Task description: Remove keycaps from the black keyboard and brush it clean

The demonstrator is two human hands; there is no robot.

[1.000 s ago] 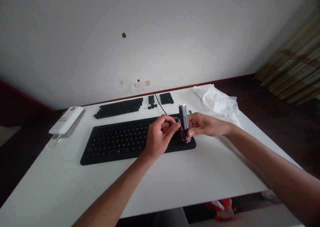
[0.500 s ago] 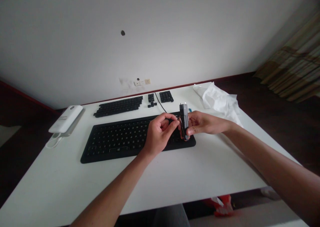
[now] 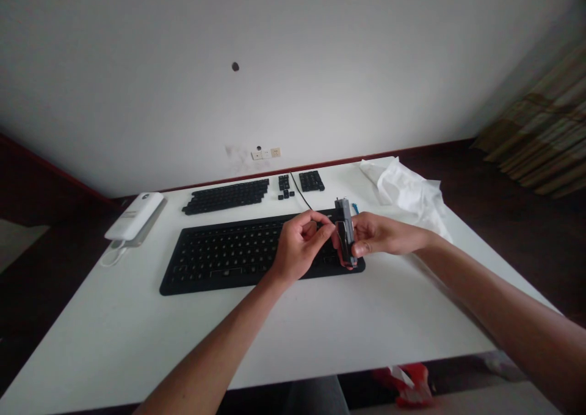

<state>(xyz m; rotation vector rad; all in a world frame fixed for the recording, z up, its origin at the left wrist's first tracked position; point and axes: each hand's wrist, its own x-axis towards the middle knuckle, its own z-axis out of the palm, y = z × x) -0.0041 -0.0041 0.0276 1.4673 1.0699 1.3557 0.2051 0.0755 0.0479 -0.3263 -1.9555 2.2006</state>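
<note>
My right hand (image 3: pixel 378 235) pinches tool (image 3: pixel 347 235) | left hand (image 3: pixel 297 245) pinched, contents unclear | slack grip could drop it inside table's near edge (image 3: pixel 320 368)

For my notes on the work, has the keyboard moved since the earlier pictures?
No. Against the table, the keyboard keeps its place; the whole view has shifted slightly.

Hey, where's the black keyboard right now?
In the head view, the black keyboard lies on the table, right of the white device, nearer the camera than the keycaps, its right half partly behind the left hand.
</note>
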